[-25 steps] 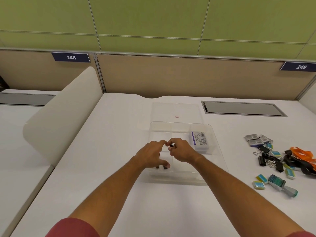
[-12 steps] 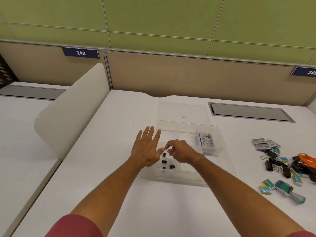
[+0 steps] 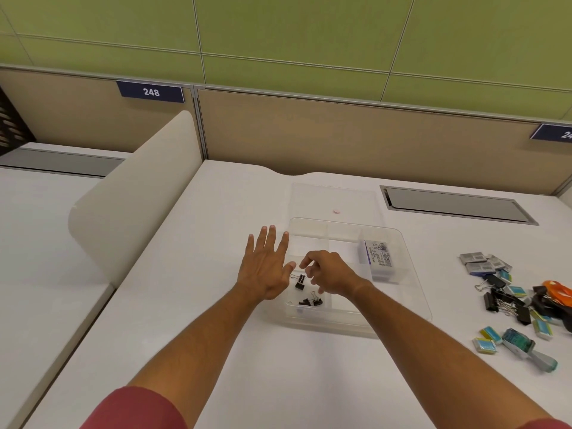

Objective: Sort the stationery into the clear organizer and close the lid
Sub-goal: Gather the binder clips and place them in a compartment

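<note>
My left hand (image 3: pixel 266 270) lies spread, my right hand (image 3: pixel 329 275) loosely curled and empty, above clips (image 3: pixel 305 292) in the organizer's (image 3: pixel 411 283) near-left compartment.

**An open-plan office workstation**

The white table (image 3: pixel 216 351) sits in a row of numbered desks: a dark blue plate reading 248 (image 3: pixel 151 92) hangs on the tan partition panel (image 3: pixel 340 134) behind it, and a second plate (image 3: pixel 554 133) is cut off at the right edge. A curved white divider screen (image 3: pixel 130 193) separates this table from the neighbouring one. A grey cable-access hatch (image 3: pixel 458 205) is set into the tabletop. Green wall panels (image 3: pixel 309 29) rise above the partition. Office supplies lie scattered at the right, among them black binder clips (image 3: pixel 501 300).
</note>
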The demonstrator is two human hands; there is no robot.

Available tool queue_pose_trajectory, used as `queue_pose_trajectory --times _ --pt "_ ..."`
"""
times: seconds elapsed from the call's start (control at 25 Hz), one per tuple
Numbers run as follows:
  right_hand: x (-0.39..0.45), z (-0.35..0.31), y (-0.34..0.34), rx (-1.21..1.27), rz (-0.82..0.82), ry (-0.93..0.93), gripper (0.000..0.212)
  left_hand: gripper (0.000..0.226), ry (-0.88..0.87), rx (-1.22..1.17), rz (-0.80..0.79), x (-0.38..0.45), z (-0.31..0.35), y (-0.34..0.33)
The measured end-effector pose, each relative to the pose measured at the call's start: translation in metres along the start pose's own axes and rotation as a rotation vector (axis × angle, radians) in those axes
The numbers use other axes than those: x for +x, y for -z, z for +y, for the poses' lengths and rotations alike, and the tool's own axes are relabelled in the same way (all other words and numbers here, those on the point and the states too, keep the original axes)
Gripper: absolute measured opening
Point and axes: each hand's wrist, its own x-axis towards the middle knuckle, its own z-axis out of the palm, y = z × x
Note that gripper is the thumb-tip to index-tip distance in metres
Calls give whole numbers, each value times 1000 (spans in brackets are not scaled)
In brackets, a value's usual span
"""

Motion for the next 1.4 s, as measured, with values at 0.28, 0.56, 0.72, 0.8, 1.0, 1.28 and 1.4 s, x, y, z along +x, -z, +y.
queue_pose_trajectory --times 0.28,0.56,0.72,0.8,1.0,1.28,1.4 --pt "1 6 -2 -79 6 32 24 69 1 -20 -9 -3 -1 1" --pt "-3 13 5 -9 158 68 35 70 -17 -46 -6 -2 2 3" --pt "-15 27 11 -196 211 100 45 74 -43 -39 2 1 9 2" --pt "-23 37 13 -295 261 106 55 77 -60 -37 3 5 16 2" --pt "-40 68 20 -489 371 77 78 82 -117 -23 4 15 49 -2" --pt "-66 120 49 -565 429 -15 88 85 -175 -15 0 28 113 -4" --pt "-81 146 67 -572 448 -53 87 85 -200 -12 1 35 148 -6"
